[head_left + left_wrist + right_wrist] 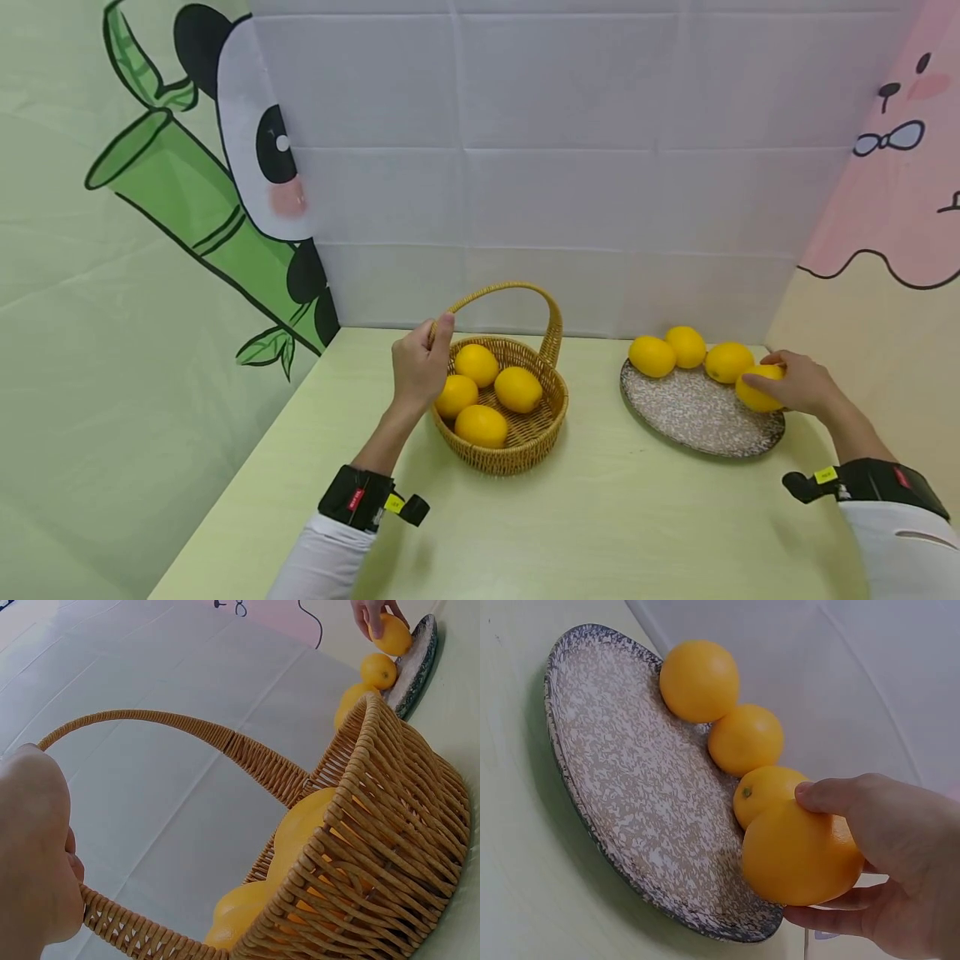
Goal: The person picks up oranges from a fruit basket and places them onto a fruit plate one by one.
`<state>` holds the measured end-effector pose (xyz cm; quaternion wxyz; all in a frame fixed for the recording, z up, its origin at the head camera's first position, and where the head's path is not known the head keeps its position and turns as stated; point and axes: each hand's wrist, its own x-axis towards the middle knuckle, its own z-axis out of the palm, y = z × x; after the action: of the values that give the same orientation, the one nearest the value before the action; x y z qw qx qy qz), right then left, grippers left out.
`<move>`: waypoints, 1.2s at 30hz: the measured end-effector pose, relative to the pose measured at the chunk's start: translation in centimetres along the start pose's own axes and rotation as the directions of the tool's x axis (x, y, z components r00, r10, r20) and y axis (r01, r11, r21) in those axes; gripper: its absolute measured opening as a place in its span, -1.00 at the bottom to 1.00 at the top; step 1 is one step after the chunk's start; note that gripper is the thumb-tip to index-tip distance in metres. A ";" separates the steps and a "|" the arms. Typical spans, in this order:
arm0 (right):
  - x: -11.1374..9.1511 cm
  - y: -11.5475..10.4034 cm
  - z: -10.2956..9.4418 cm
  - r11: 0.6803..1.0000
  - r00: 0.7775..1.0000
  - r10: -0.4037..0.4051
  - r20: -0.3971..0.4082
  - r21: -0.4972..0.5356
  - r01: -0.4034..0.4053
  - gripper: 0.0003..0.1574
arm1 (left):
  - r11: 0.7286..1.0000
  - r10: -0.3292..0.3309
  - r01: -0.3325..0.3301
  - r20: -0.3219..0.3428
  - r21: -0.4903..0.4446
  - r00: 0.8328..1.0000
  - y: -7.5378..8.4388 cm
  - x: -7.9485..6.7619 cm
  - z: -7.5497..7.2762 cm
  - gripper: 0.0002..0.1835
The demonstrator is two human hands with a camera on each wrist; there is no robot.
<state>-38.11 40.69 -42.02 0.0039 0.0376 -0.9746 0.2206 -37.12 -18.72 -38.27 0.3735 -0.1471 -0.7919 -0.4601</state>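
My left hand (422, 365) grips the arched handle (517, 286) of a round wicker basket (561, 404) at its left side. Several yellow-orange oranges (482, 426) lie inside the basket, which stands on the table. Over at the right, my right hand (804, 385) holds another orange (799, 859) between thumb and fingers, at the right end of a speckled oval plate (693, 412) with a dark rim. Three more oranges (699, 681) sit in a row along the plate's back edge; the held one overlaps the nearest of them in the right wrist view.
The pale green table (600, 533) meets a grey-white cloth backdrop (555, 192) just behind the basket and plate. A panda and bamboo drawing (187, 192) covers the left wall, and a pink cartoon (892, 200) the right. Bare tabletop separates basket from plate.
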 end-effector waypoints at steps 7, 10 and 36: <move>0.4 0.4 0.3 1.000 1.000 0.022 -0.003 0.011 -0.022 0.05 | 1.000 0.002 -0.001 0.005 -0.013 1.000 0.0 0.0 0.0 -0.39; 0.6 0.5 0.4 0.999 1.000 0.031 -0.002 0.036 -0.031 0.06 | 1.000 -0.002 0.002 0.008 -0.018 1.000 0.1 0.0 -0.1 -0.38; 0.6 1.6 0.8 0.988 0.997 0.079 0.008 0.136 -0.080 -0.06 | 1.000 -0.002 0.002 0.006 -0.005 1.000 -0.1 0.1 0.1 -0.39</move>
<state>-38.77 41.78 -43.45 -0.0089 -0.0008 -0.9581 0.2864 -37.25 -18.72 -38.31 0.3701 -0.1484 -0.7922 -0.4619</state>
